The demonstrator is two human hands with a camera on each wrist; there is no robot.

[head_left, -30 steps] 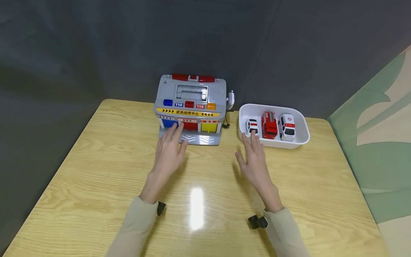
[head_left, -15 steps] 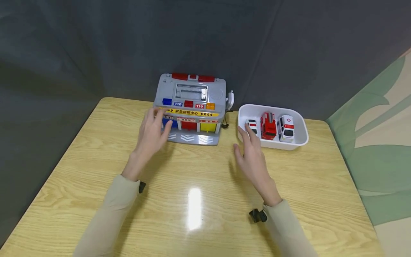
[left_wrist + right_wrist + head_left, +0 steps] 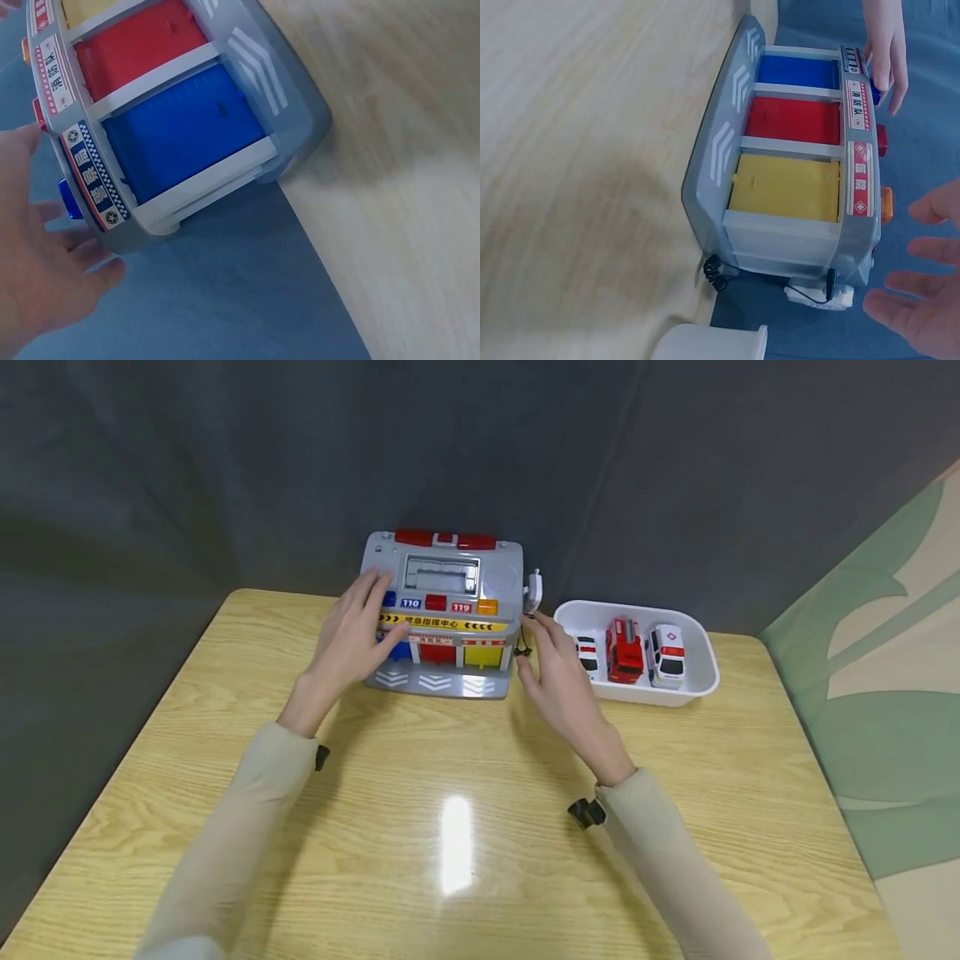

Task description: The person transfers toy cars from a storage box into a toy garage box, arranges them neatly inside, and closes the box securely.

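A grey toy rescue station (image 3: pixel 442 623) with blue, red and yellow garage doors stands at the table's back edge. My left hand (image 3: pixel 348 631) lies over its left end, fingers extended onto the roof by the blue button (image 3: pixel 70 199). Beside the right end is my right hand (image 3: pixel 561 683), with spread fingers that hold nothing. Its fingertips come close to the station's right front corner in the head view. On that side hangs a white handset-like piece (image 3: pixel 817 294) with a black coiled cord (image 3: pixel 718 271).
A white plastic bin (image 3: pixel 652 696) stands right of the station. In it are a small white toy car (image 3: pixel 587 662), a red fire truck (image 3: pixel 624 660) and a white ambulance (image 3: pixel 666 660). A dark curtain (image 3: pixel 450 443) hangs behind the wooden table (image 3: pixel 360 843).
My left hand has moved from the station's front to its left end and up over the roof. The right hand has shifted left from the bin toward the station's right side.
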